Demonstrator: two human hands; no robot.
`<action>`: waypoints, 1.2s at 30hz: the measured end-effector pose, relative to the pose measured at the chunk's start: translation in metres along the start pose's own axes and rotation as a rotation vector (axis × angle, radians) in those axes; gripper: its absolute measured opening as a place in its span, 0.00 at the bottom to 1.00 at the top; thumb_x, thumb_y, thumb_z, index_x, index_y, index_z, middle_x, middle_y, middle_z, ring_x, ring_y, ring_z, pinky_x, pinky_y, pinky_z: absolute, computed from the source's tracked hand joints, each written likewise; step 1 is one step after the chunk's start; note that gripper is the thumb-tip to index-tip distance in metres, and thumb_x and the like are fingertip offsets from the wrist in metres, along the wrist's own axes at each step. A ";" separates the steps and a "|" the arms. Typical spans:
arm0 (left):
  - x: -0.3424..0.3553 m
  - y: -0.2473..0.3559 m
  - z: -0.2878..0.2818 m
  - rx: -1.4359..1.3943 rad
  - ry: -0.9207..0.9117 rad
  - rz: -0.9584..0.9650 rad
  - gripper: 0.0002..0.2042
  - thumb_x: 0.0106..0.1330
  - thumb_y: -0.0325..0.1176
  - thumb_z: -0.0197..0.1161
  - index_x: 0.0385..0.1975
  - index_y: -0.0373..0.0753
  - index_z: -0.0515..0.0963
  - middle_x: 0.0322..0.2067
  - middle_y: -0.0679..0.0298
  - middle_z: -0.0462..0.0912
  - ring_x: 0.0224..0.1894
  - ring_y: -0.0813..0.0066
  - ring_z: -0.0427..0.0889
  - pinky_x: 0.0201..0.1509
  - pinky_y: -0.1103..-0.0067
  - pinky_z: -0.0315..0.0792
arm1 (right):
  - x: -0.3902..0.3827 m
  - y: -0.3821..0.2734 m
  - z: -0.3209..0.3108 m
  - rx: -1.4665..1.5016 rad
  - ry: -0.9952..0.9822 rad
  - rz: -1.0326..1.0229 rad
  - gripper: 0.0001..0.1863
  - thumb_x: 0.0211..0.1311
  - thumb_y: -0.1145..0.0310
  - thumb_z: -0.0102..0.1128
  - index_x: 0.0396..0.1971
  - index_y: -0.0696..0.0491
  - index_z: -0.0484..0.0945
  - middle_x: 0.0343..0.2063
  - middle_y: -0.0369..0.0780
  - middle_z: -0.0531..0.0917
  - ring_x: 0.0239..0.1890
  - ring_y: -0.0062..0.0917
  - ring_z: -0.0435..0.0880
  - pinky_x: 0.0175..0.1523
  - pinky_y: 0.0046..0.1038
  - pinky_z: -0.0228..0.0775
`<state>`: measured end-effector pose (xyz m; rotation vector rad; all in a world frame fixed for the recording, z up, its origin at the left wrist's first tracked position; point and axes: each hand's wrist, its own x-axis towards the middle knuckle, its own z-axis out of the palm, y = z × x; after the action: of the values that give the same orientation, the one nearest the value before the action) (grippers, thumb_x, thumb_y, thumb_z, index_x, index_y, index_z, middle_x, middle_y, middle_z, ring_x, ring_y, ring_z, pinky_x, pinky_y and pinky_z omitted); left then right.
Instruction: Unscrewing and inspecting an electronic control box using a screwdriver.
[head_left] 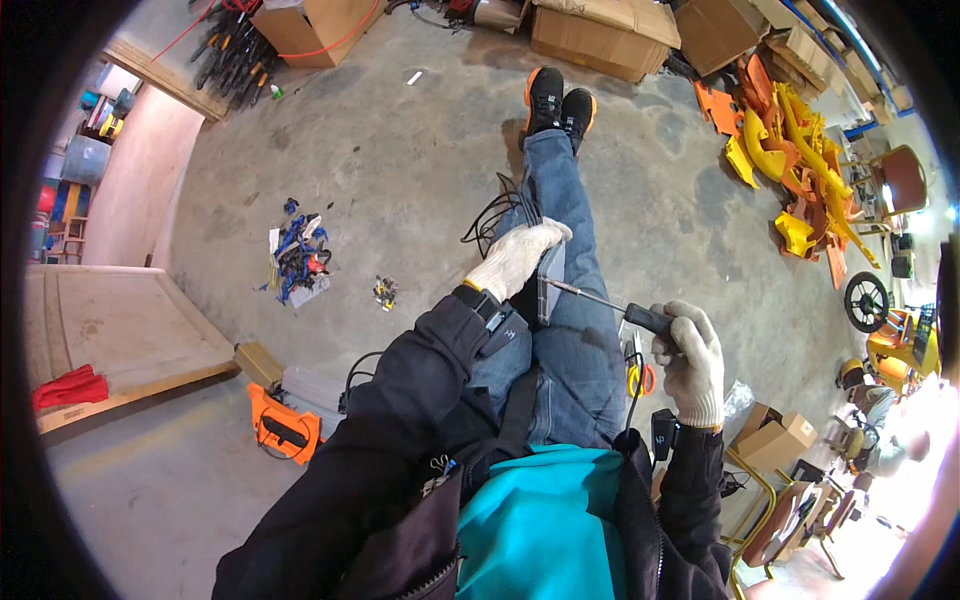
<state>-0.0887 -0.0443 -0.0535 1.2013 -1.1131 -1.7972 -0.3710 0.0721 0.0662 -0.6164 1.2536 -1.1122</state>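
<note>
My left hand [515, 260], in a white knit glove, grips a flat dark grey box-like device [545, 288] on edge over my lap. What kind of device it is, I cannot tell. Black cables [488, 215] loop out beside that hand. In my right hand [692, 368], also gloved, is a screwdriver [648, 319] with a black handle, the fingers closed round its end. Its long metal shaft points left, and the tip reaches the device's narrow side. Whether it sits in a screw is too small to see.
Orange-handled scissors [642, 379] lie beside my right thigh. On the floor at left are a tangle of wires [300, 255], small parts [385, 292] and an orange-and-black casing [284, 424]. Yellow and orange panels [800, 160] pile up at right; cardboard boxes [605, 40] stand beyond my feet.
</note>
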 end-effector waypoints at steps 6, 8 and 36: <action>0.003 -0.003 0.000 -0.108 0.031 -0.019 0.18 0.76 0.38 0.54 0.53 0.36 0.86 0.54 0.63 0.86 0.58 0.74 0.78 0.67 0.77 0.68 | 0.002 0.005 -0.004 -0.011 0.007 -0.011 0.17 0.74 0.70 0.62 0.57 0.63 0.76 0.52 0.49 0.86 0.32 0.22 0.84 0.38 0.24 0.79; 0.003 -0.005 0.000 -0.111 0.035 -0.023 0.18 0.76 0.38 0.54 0.53 0.36 0.86 0.54 0.63 0.86 0.59 0.74 0.78 0.68 0.77 0.68 | 0.002 0.006 -0.006 -0.016 0.001 -0.008 0.17 0.75 0.69 0.62 0.57 0.63 0.77 0.53 0.49 0.86 0.32 0.22 0.85 0.38 0.24 0.80; 0.020 -0.032 0.010 -0.142 0.057 0.061 0.18 0.72 0.38 0.58 0.51 0.33 0.85 0.51 0.58 0.88 0.59 0.65 0.82 0.69 0.71 0.71 | 0.001 -0.036 0.012 -0.682 0.089 0.182 0.33 0.78 0.39 0.47 0.27 0.54 0.81 0.17 0.35 0.82 0.12 0.18 0.75 0.17 0.22 0.62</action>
<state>-0.1074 -0.0463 -0.0878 1.1159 -0.9629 -1.7542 -0.3714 0.0556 0.0998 -0.9390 1.7421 -0.5474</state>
